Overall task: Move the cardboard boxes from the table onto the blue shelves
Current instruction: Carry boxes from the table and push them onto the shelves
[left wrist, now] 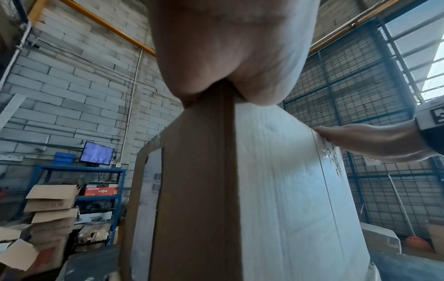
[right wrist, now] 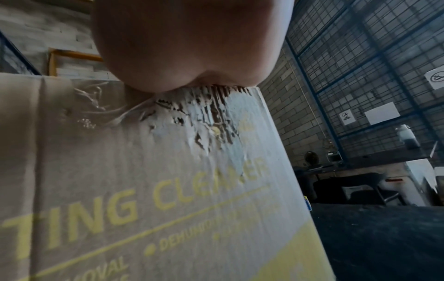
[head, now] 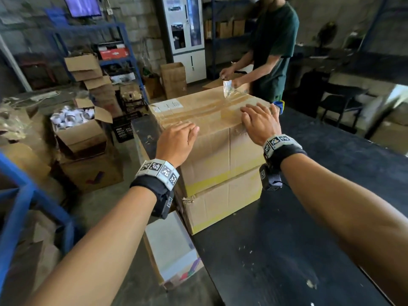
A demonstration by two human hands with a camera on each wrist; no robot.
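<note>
Two taped cardboard boxes are stacked at the left end of the black table (head: 309, 228). The top box (head: 205, 113) has yellow print on its near side and sits on the lower box (head: 223, 202). My left hand (head: 178, 140) lies on the top box's near left corner, fingers fairly straight. My right hand (head: 259, 122) rests flat on the near right part of its top. In the left wrist view the left hand's palm (left wrist: 228, 47) touches the box corner (left wrist: 276, 180). In the right wrist view the right hand's palm (right wrist: 187, 43) sits on the box's top edge (right wrist: 144, 171).
A blue shelf frame (head: 22, 195) stands close at my left, and another blue shelf unit (head: 125, 45) is at the back left behind open cartons (head: 81, 133). A person in a green shirt (head: 273, 51) works at the table's far end. A white-topped box (head: 170, 246) sits below the table edge.
</note>
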